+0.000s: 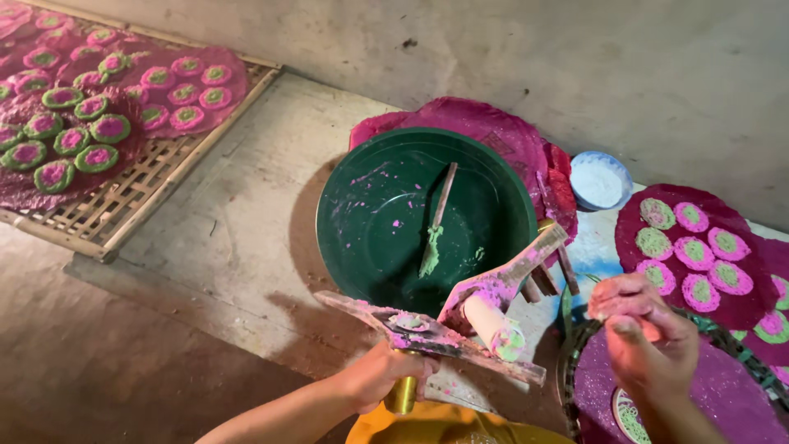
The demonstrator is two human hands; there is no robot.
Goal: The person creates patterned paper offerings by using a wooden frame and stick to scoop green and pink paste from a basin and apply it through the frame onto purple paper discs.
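A: State the position of the wooden press (460,321).

B: It sits low in the view, just in front of the green basin (386,222), held above the concrete floor (238,238). It consists of a flat wooden arm, a hinged lever angled up to the right, and a pale plunger with green paste at its tip. All surfaces are crusted with pink powder and dough.

A: Hand states?

B: The left hand (380,374) is closed in a fist around the brass cylinder (403,395) under the arm. In my judgement this grip carries the tool's weight and keeps the barrel upright. The right hand (637,325) is curled, fingertips drawn together near the press; whether it pinches a bit of dough cannot be told (the fingers hide it).

A: Surrounding items?

B: A wooden stick (436,226) smeared with green paste lies inside the basin, probably kept there so that drips stay contained. A small white bowl (600,181) of white powder stands beyond the basin, near the wall. Pink-and-green discs rest on magenta sheets: one batch (694,251) at the right, close to the right hand, another (99,107) on a bamboo rack (123,205) at upper left, well apart (likely set out to dry).
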